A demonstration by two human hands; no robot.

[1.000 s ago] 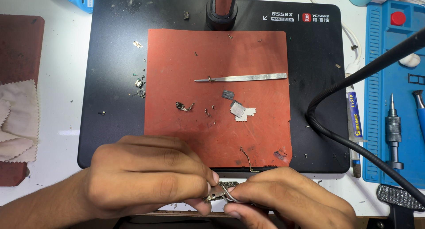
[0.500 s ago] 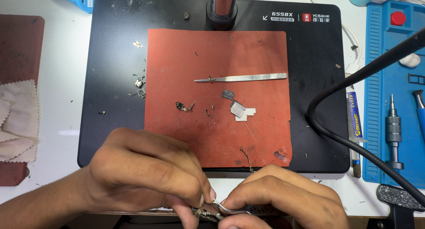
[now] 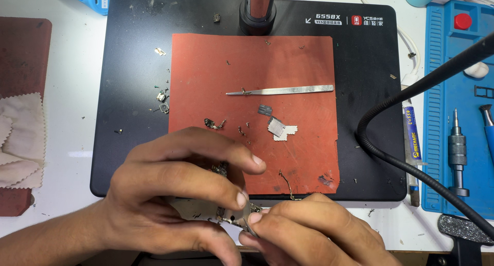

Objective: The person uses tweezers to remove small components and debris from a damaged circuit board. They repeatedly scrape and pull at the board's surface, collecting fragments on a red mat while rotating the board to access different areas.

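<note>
My left hand [image 3: 180, 189] grips a small metal part with a circuit piece [image 3: 206, 208] at the front edge of the black work base [image 3: 128, 65]. My right hand [image 3: 309, 230] pinches the right end of that same part, fingertips touching the left hand's fingers. Most of the part is hidden under my fingers. Behind the hands lies a red mat [image 3: 288, 70] with steel tweezers [image 3: 283, 90], a few small metal shields [image 3: 278, 126] and several tiny screws and bits.
A black flexible hose [image 3: 391, 153] arcs across the right side. A blue tool tray [image 3: 463, 117] holds a screwdriver [image 3: 457, 153]. A small tube [image 3: 411, 137] lies beside it. A dark red mat with a cloth [image 3: 18, 142] sits at left. A black post [image 3: 257, 9] stands at the back.
Both hands stay at the front edge and shift slightly; the left fingers have spread over the part and more of the metal piece shows now.
</note>
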